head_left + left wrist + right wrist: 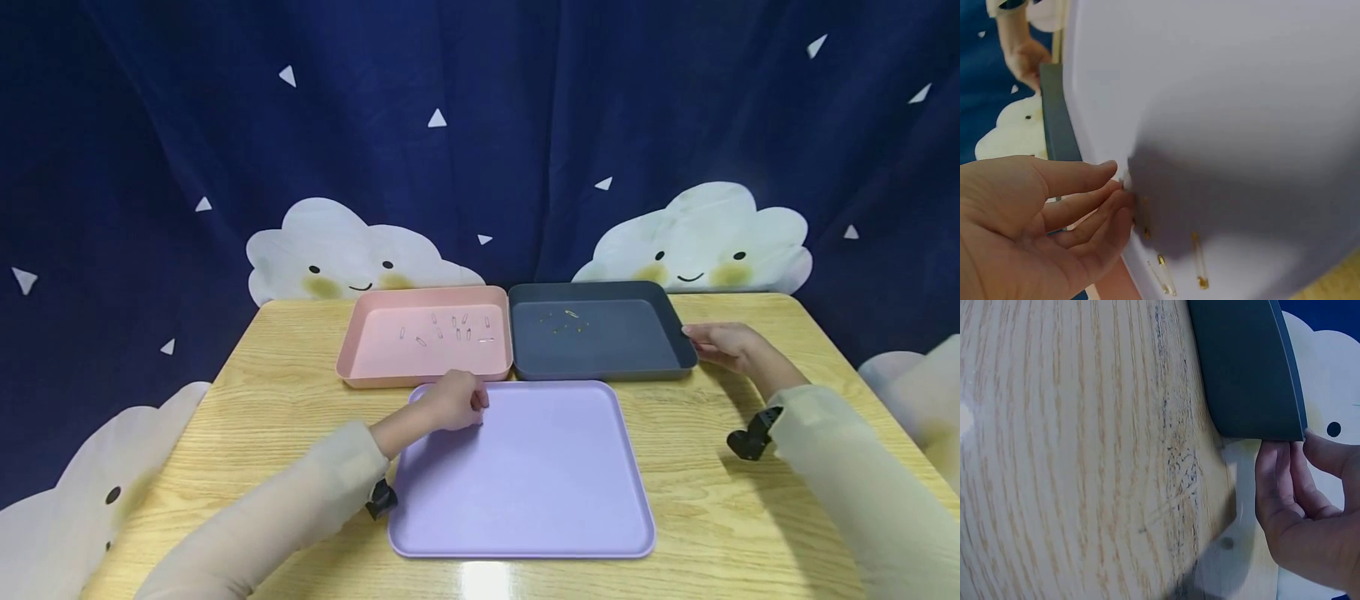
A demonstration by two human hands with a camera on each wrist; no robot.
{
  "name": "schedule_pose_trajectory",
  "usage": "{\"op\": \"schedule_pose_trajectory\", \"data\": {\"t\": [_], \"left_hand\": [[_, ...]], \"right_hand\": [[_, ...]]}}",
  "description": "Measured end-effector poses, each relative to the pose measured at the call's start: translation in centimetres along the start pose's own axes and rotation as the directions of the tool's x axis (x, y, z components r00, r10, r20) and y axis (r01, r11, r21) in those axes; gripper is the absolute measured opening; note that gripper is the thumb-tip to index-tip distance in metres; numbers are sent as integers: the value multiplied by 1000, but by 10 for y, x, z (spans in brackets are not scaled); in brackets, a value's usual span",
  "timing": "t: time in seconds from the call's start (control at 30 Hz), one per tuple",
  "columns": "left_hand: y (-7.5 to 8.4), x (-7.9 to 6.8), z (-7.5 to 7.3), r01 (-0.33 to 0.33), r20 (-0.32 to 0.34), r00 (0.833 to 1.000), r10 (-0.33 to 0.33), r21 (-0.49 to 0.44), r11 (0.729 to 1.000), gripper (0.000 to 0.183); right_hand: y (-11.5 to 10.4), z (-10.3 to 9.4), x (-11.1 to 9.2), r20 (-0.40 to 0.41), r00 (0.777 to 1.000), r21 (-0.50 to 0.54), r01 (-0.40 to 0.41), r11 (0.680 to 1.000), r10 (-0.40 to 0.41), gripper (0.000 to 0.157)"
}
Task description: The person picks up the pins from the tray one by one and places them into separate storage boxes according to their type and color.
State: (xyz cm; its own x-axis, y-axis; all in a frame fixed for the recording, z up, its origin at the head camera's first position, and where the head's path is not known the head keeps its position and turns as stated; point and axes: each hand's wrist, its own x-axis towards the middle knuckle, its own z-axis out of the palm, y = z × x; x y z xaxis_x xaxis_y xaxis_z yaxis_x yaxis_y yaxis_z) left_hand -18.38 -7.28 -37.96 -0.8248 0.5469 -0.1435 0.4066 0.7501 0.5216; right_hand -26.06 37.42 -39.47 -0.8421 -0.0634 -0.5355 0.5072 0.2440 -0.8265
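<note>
Currently your left hand [1041, 219] is pinching a safety pin [1126, 181] (tiny, slippery; take its middle), your right hand [723, 344] gripping the grey tray [600, 333].

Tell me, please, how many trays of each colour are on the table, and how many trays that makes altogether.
Pink tray: 1
Dark grey tray: 1
Lilac tray: 1
Total: 3 trays
</note>
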Motion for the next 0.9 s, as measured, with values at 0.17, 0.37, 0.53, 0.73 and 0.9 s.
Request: {"op": "schedule_pose_trajectory", "data": {"t": [0.17, 0.37, 0.53, 0.73, 0.9], "left_hand": [[2, 2, 8, -62, -26, 998, 63, 39, 997, 13], [9, 5, 15, -130, -8, 991, 130, 50, 990, 8], [14, 7, 18, -185, 17, 983, 184, 71, 980, 8], [19, 12, 19, -43, 18, 999, 42, 93, 995, 11], [25, 17, 20, 0, 34, 999, -4, 129, 992, 11]], "right_hand": [[0, 1, -2, -2, 1000, -3, -4, 1000, 4, 26], [-1, 0, -2, -4, 1000, 1, -4, 1000, 4, 26], [0, -1, 1, 11, 1000, 20, 6, 1000, -6, 30], [0, 0, 0, 9, 1000, 18, 8, 1000, -8, 29], [-1, 1, -2, 1, 1000, 20, -3, 1000, 3, 32]]}}
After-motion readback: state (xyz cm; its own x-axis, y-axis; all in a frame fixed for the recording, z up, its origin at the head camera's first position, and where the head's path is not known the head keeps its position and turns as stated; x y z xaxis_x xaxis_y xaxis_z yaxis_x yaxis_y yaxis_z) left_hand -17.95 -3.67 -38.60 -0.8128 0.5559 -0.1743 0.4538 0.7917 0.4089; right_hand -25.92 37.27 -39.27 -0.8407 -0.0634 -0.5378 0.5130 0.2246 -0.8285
